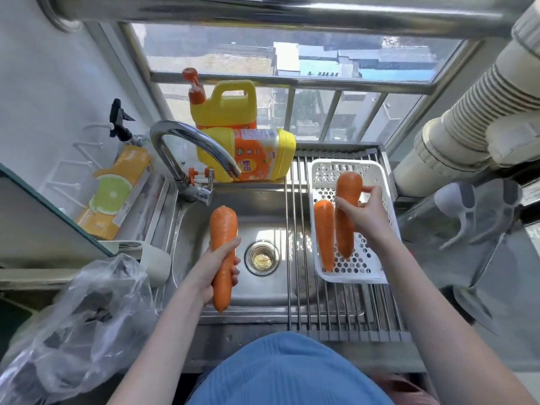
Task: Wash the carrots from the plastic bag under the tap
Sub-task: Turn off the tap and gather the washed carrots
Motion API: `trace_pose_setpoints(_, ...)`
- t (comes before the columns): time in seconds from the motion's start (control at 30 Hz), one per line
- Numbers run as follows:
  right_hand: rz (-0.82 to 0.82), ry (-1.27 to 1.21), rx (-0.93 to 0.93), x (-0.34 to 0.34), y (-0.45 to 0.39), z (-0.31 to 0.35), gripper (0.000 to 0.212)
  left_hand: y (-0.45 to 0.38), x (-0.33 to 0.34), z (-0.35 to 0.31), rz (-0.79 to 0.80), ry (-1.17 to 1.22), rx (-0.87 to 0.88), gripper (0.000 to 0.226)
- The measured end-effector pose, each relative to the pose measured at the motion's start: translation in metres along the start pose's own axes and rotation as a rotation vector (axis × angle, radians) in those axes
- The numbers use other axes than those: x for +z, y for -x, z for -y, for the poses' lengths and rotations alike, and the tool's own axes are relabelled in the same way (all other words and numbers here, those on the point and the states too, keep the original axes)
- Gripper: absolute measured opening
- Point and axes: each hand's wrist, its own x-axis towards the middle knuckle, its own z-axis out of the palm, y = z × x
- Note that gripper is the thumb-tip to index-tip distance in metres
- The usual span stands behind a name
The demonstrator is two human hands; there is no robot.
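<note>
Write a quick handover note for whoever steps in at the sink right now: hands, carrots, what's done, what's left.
Left hand grips a carrot over the sink, beside the drain.
Right hand holds a second carrot over the white basket; a third carrot lies in the basket.
Plastic bag lies on the counter, left.
No water visibly runs from the tap.
Left: set down the right-hand carrot; wash the left one if unwashed.

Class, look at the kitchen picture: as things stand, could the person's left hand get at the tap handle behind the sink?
Probably not at once. The path over the sink to the tap handle looks free, but the left hand grips a carrot, so it would have to put that down first.
</note>
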Motion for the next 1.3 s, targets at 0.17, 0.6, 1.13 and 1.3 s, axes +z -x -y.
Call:
trace_pose_setpoints(0.17, -0.055, 0.243, 0.089, 0.011, -0.023, -0.035, 0.062, -0.002, 0.011, -0.003, -0.003, 0.018, -0.013, 0.054)
trace_pose_setpoints(0.6, -0.131, 0.386, 0.143, 0.03, -0.032, -0.061, 0.055, -0.005, 0.018, -0.006, 0.095, 0.075, -0.034, 0.062)
trace_pose_setpoints(1.13, 0.348, -0.086, 0.129, 0.131, 0.056, 0.022, 0.057, 0.002, 0.037, -0.009, 0.193, -0.131, 0.222, 0.038)
trace_pose_setpoints(1.3, 0.332, -0.104, 0.132, 0.111, 0.046, 0.018, 0.062, 0.001, 0.032, -0.021, 0.159, -0.197, 0.227, 0.035)
